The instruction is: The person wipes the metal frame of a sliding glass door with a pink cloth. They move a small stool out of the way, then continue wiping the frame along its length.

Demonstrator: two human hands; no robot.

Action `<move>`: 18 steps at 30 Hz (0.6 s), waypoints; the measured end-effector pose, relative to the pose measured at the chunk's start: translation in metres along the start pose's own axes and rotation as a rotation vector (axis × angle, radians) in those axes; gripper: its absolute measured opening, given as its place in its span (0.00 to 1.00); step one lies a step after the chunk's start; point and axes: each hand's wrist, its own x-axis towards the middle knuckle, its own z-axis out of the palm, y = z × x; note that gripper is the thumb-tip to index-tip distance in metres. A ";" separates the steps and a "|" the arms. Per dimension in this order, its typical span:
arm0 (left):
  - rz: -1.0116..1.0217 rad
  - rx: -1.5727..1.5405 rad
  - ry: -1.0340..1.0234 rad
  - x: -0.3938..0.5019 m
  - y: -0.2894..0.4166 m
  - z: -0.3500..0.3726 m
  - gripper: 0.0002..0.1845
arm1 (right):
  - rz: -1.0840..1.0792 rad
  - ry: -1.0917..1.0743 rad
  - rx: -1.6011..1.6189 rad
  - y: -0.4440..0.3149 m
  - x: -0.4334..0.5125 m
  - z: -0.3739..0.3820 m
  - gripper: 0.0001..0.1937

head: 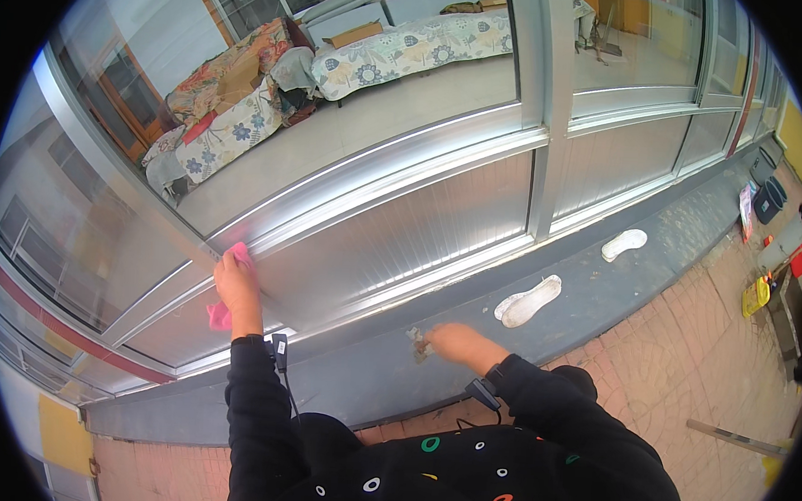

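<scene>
My left hand (237, 289) grips a pink cloth (221, 316) against the corner post of an aluminium-framed glazed front. Part of the cloth sticks out above the fingers, and another part hangs below on the left. Beside it runs the metal sill (378, 168) beneath a large glass pane (407, 135). My right hand (464, 346) is over the grey ledge (360, 378), its fingers curled and nothing visible in them. A worn, flaking patch (418, 343) shows on the ledge right by its fingertips. Ribbed metal panels (415, 231) fill the frame below the sill.
White shoe insoles (531, 301) lie on the ledge, with more white insoles (624, 244) farther right. Dark buckets (769, 200), a yellow bottle (755, 296) and a wooden stick (735, 435) are on the right. Reddish paving (646, 372) borders the ledge. Cloth-covered sofas (411, 54) show through the glass.
</scene>
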 end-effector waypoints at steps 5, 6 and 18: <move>0.113 -0.121 0.101 -0.020 0.072 0.010 0.09 | -0.020 0.005 0.018 0.000 -0.010 -0.018 0.09; 0.139 -0.104 0.086 -0.020 0.092 0.010 0.08 | -0.029 -0.002 0.014 0.000 -0.011 -0.020 0.09; 0.420 -0.324 0.139 -0.042 0.256 0.053 0.12 | -0.042 0.038 0.095 -0.007 -0.021 -0.038 0.10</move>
